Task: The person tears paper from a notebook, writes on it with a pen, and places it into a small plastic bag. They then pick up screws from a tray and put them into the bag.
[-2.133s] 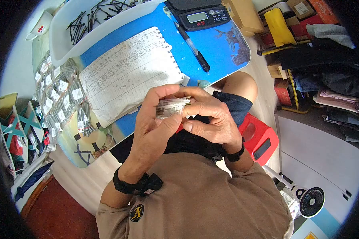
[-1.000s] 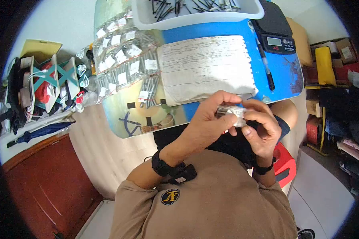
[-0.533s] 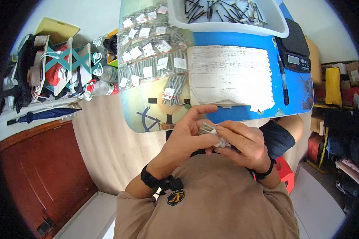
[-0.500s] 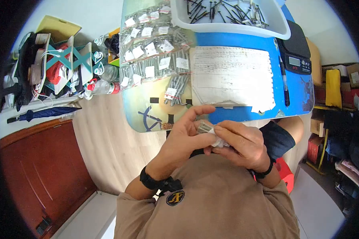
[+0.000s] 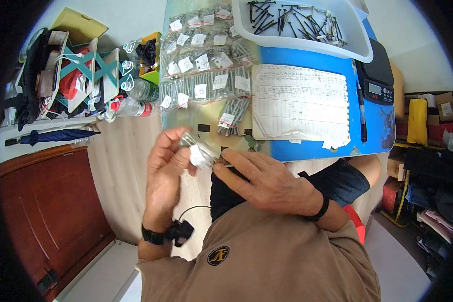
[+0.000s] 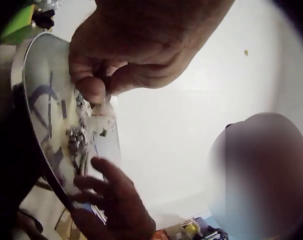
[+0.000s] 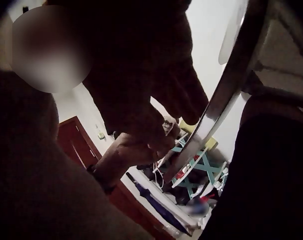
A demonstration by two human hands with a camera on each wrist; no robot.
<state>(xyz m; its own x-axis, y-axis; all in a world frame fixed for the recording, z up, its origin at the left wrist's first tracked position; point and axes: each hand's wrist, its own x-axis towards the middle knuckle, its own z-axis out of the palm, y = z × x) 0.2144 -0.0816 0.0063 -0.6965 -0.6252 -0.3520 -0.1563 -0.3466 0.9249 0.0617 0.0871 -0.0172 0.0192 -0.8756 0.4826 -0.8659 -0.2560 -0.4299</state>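
Note:
My left hand (image 5: 168,158) pinches a small clear plastic bag of silvery screws (image 5: 199,153) between thumb and fingers, in front of the table's near left edge. A white label shows on the bag's side. In the left wrist view the bag (image 6: 102,112) hangs below the thumb. My right hand (image 5: 269,183) points its extended fingers at the bag's lower right end in the head view. Seen from the left wrist, that right hand (image 6: 116,200) has its fingers spread and apart from the bag. The right wrist view is dark.
Several labelled bags of screws (image 5: 200,90) lie in rows on the table, one small bag (image 5: 227,120) nearer me. A notebook (image 5: 302,108), a pen (image 5: 362,113), a black scale (image 5: 380,90) and a white bin (image 5: 307,43) of black screws are beyond my hands.
The left hand has carried the bag leftward, away from my lap. My right hand has let go of it and its fingers have straightened. The head view has shifted too.

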